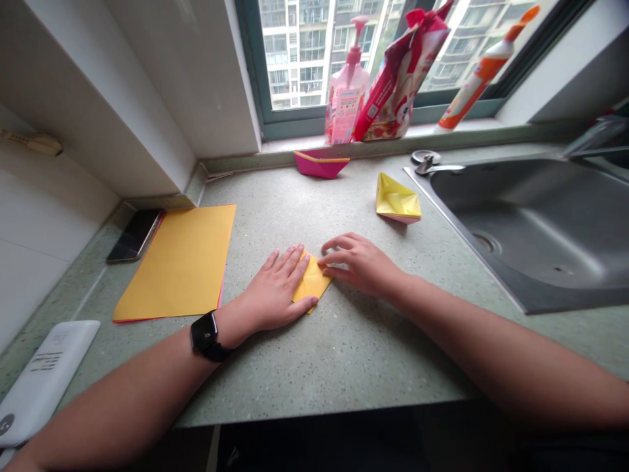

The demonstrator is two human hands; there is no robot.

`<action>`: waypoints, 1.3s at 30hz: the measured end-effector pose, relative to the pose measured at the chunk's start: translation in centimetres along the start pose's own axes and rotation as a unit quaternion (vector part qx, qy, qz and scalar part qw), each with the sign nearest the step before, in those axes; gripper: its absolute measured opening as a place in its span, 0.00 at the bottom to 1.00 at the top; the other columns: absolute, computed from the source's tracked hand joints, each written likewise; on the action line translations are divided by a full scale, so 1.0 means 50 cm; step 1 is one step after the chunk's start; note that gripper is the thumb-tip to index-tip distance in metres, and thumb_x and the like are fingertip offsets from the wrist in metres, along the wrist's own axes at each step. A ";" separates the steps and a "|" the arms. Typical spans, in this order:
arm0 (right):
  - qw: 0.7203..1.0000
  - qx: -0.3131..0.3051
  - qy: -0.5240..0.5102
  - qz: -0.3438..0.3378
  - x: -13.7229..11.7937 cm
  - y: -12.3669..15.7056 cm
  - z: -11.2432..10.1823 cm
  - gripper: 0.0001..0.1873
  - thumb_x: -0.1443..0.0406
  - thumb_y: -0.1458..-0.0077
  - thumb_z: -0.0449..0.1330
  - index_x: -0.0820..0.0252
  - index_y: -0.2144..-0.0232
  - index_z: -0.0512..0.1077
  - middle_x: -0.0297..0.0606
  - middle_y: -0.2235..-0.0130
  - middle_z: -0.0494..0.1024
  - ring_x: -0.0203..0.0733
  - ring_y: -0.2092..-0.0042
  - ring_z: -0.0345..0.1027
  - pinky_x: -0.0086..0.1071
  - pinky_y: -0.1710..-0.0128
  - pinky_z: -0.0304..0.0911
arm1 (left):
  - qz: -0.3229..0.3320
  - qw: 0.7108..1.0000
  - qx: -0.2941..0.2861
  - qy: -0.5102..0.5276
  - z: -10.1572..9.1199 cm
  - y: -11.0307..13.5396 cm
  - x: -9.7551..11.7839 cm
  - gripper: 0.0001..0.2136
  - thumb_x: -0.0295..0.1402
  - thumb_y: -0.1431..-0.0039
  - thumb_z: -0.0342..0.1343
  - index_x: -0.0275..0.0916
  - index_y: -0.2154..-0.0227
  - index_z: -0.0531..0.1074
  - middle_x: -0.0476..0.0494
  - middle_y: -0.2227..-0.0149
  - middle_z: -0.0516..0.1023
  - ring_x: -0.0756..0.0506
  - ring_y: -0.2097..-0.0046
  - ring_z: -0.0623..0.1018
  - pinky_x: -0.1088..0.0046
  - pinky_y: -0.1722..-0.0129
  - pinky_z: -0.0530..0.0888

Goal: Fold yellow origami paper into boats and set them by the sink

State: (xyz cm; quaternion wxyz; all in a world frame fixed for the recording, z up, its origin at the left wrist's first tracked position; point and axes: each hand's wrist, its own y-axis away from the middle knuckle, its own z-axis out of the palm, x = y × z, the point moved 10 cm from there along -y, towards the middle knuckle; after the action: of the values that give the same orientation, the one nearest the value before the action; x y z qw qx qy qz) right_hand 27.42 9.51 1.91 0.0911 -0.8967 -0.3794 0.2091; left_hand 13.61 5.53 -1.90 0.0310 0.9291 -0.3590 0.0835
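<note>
On the counter in front of me lies a small piece of folded yellow-orange paper (pixel 313 280). My left hand (pixel 276 288) rests flat over its left side, fingers stretched out and thumb along the near edge. At the paper's right corner is my right hand (pixel 361 262), its fingers apart and slightly bent, with fingertips at the edge. The palm side of each hand is hidden. Beyond the hands stand two folded paper boats, a magenta one (pixel 322 166) near the window sill and a yellow one (pixel 397 198) by the sink.
A stack of coloured paper sheets (pixel 179 262) lies at left, a phone (pixel 135 235) beside it. Nearer is a white power bank (pixel 49 377). The sink (pixel 531 301) is at right. A pump bottle (pixel 346 98), red bag (pixel 398 85) and orange-white bottle (pixel 474 85) stand along the sill.
</note>
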 end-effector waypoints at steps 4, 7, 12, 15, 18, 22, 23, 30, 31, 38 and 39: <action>0.999 0.015 0.025 0.018 0.004 0.004 -0.003 0.06 0.60 0.34 0.71 0.40 0.57 0.88 0.41 0.45 0.82 0.55 0.44 0.74 0.53 0.43 0.74 | -0.003 1.000 0.019 0.005 -0.002 -0.001 -0.001 0.41 0.58 0.24 0.47 0.34 0.21 0.49 0.25 0.20 0.50 0.28 0.19 0.50 0.41 0.22 0.50; 0.999 0.016 0.038 0.024 0.003 0.005 -0.002 0.07 0.60 0.34 0.71 0.38 0.57 0.88 0.41 0.44 0.81 0.57 0.43 0.73 0.54 0.42 0.74 | -0.006 1.000 0.016 0.006 -0.004 -0.002 -0.003 0.41 0.59 0.25 0.48 0.36 0.21 0.49 0.25 0.20 0.51 0.27 0.19 0.52 0.41 0.22 0.51; 0.998 0.007 0.053 0.022 0.003 0.006 0.002 0.09 0.59 0.34 0.71 0.38 0.53 0.88 0.42 0.43 0.80 0.59 0.42 0.74 0.56 0.42 0.75 | -0.022 1.000 -0.008 -0.002 0.001 -0.005 -0.012 0.43 0.61 0.26 0.48 0.38 0.21 0.50 0.26 0.19 0.48 0.23 0.19 0.50 0.35 0.23 0.49; 0.998 0.002 0.059 0.013 0.002 0.007 0.003 0.10 0.59 0.33 0.71 0.38 0.52 0.87 0.43 0.41 0.80 0.60 0.41 0.74 0.57 0.41 0.74 | -0.022 1.000 0.004 -0.002 0.002 -0.006 -0.013 0.43 0.62 0.27 0.49 0.41 0.21 0.50 0.27 0.19 0.47 0.21 0.19 0.48 0.32 0.24 0.47; 0.998 0.002 0.061 0.005 0.000 0.007 0.003 0.10 0.60 0.34 0.71 0.39 0.51 0.87 0.43 0.41 0.80 0.60 0.40 0.74 0.57 0.40 0.73 | -0.028 1.000 0.014 -0.003 0.004 -0.006 -0.016 0.43 0.62 0.28 0.51 0.43 0.21 0.50 0.29 0.19 0.48 0.20 0.19 0.47 0.31 0.24 0.45; 0.998 0.007 0.068 -0.006 -0.004 0.005 0.000 0.12 0.59 0.34 0.71 0.41 0.49 0.86 0.44 0.42 0.81 0.58 0.41 0.74 0.57 0.40 0.72 | -0.035 0.999 0.018 0.000 0.005 -0.007 -0.019 0.44 0.63 0.29 0.51 0.42 0.21 0.51 0.27 0.19 0.47 0.20 0.19 0.48 0.30 0.24 0.46; 0.998 0.007 0.069 -0.009 -0.005 0.005 -0.001 0.12 0.59 0.34 0.71 0.41 0.48 0.86 0.44 0.43 0.81 0.57 0.42 0.75 0.56 0.40 0.72 | -0.034 0.999 0.016 0.002 0.006 -0.008 -0.019 0.44 0.63 0.29 0.50 0.42 0.21 0.51 0.27 0.19 0.47 0.20 0.19 0.48 0.30 0.24 0.46; 0.998 -0.010 0.057 -0.017 -0.006 0.003 0.000 0.13 0.60 0.34 0.71 0.45 0.48 0.86 0.44 0.45 0.82 0.55 0.45 0.75 0.55 0.40 0.71 | -0.041 0.999 -0.018 0.015 0.003 -0.009 -0.015 0.45 0.63 0.27 0.48 0.36 0.21 0.49 0.22 0.19 0.43 0.22 0.19 0.45 0.31 0.24 0.46; 0.998 -0.009 0.056 -0.017 -0.006 0.003 0.000 0.13 0.60 0.34 0.71 0.45 0.48 0.86 0.44 0.45 0.82 0.55 0.45 0.75 0.56 0.40 0.71 | -0.039 0.999 -0.017 0.018 0.000 -0.007 -0.016 0.43 0.61 0.25 0.46 0.36 0.21 0.48 0.23 0.19 0.44 0.23 0.18 0.45 0.33 0.23 0.46; 0.998 0.001 0.064 -0.025 -0.011 0.008 0.001 0.11 0.59 0.32 0.69 0.47 0.49 0.86 0.45 0.43 0.82 0.56 0.45 0.74 0.56 0.41 0.71 | 0.027 0.999 0.003 0.021 -0.023 0.011 -0.013 0.32 0.45 0.18 0.40 0.38 0.20 0.44 0.31 0.18 0.43 0.35 0.17 0.44 0.45 0.20 0.43; 0.998 0.001 0.062 -0.027 -0.012 0.008 0.002 0.11 0.60 0.32 0.68 0.47 0.49 0.86 0.46 0.43 0.82 0.56 0.44 0.75 0.56 0.40 0.71 | 0.035 0.999 -0.005 0.020 -0.021 0.013 -0.010 0.32 0.45 0.18 0.40 0.37 0.20 0.45 0.32 0.18 0.44 0.35 0.17 0.45 0.46 0.20 0.42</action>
State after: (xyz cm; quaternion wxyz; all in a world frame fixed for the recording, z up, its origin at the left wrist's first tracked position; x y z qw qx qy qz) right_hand 27.29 8.81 1.88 0.1211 -0.8970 -0.3973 0.1511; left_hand 12.68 5.51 -0.98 0.0399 0.9141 -0.3906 0.1012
